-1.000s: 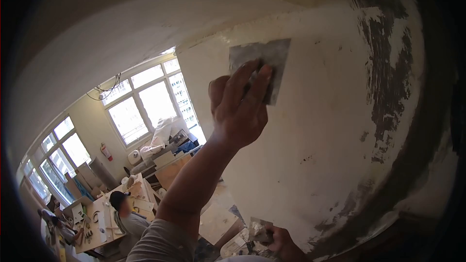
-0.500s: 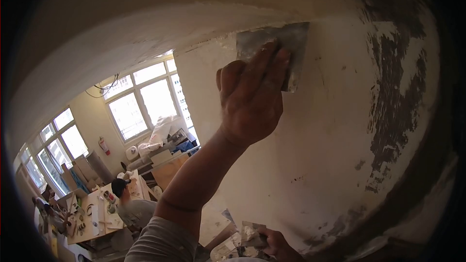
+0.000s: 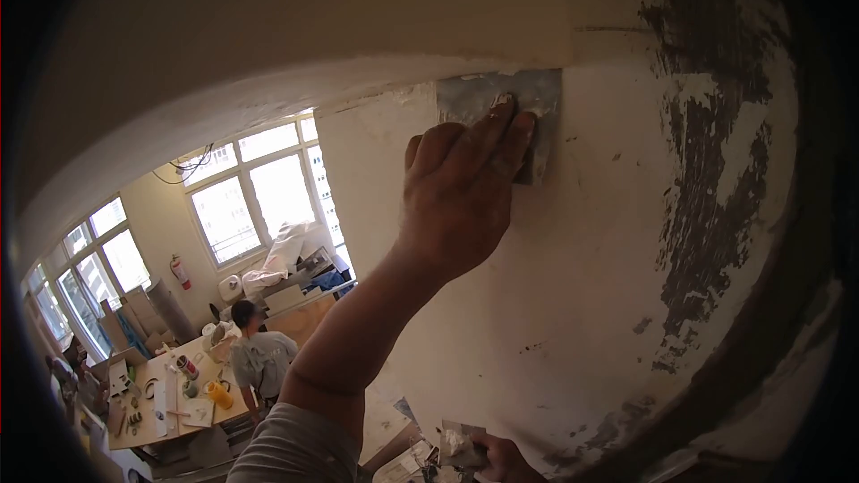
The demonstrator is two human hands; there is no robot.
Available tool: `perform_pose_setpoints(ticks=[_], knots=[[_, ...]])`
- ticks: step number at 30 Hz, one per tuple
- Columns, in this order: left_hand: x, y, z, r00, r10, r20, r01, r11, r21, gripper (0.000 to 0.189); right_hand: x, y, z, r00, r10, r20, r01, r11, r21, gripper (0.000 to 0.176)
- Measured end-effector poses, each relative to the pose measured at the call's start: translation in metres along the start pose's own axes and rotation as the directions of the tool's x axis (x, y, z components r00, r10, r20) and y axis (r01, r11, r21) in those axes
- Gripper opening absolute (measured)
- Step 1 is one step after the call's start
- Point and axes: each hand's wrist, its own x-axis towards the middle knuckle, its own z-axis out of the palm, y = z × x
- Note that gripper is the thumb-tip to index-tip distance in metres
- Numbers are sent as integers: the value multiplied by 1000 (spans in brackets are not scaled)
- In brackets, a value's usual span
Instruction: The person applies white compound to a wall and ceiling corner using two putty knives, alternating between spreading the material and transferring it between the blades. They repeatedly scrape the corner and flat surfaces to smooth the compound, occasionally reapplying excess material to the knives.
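Observation:
My left hand (image 3: 461,192) is raised to the wall (image 3: 591,241), closed on a wide, flat metal putty knife (image 3: 548,98). Two of its fingers lie extended along the blade, and the others are curled. The blade rests against the wall, its upper edge at the corner where the wall meets the overhead surface (image 3: 358,9). Pale smears mark the metal. Low in the view, my right hand (image 3: 503,458) grips a smaller flat blade (image 3: 461,444) carrying a lump of white putty (image 3: 458,440). Its handle is mostly hidden by the fingers.
A dark, rough patch (image 3: 707,215) runs down the wall at right. Below left, a co-worker (image 3: 261,353) stands by a worktable (image 3: 148,420) holding tools, a yellow container (image 3: 218,394) and cans. Another person is partly visible at far left. Windows (image 3: 282,192) and a fire extinguisher (image 3: 181,272) are behind.
The view has shifted, so the wall corner and my left hand's blade sit slightly lower. The co-worker has straightened and turned, and a yellow container now shows on the worktable.

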Motion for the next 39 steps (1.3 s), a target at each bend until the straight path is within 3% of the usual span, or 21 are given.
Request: perform_pose_setpoints(ticks=[5, 12, 15, 19, 21, 23, 28, 32, 39], knots=[[1, -5, -4, 1000, 3, 24, 0, 993, -115, 50, -17, -3, 11, 999, -27, -37, 25, 998, -50, 22], [-33, 20, -39, 969, -10, 246, 66, 974, -218, 48, -21, 4, 19, 1000, -5, 19, 5, 999, -48, 23], [-39, 25, -51, 974, -158, 160, 172, 982, -75, 47, -13, 1, 8, 999, 40, -16, -41, 999, -11, 18], [-35, 11, -40, 927, -373, 46, 368, 925, 92, 40, 1, 4, -14, 996, 87, -29, -86, 996, 35, 30], [-24, 10, -33, 874, -479, 82, 468, 875, 120, 40, 0, 4, -17, 997, 78, 6, -78, 996, 30, 30], [-15, 11, -27, 833, -544, 104, 532, 838, 121, 40, -30, -2, 9, 999, 5, -43, -7, 999, -43, 18], [0, 25, -15, 837, -542, 80, 540, 840, 44, 43, -35, -1, -12, 999, -1, 51, 1, 1000, 2, 22], [11, 45, -11, 909, -416, 16, 416, 910, 4, 43, -27, 11, -39, 998, -55, 29, 55, 998, 1, 22], [33, 90, -19, 905, -419, 72, 425, 896, -126, 45, -16, 20, -62, 988, -87, 130, 79, 995, 67, 25]])
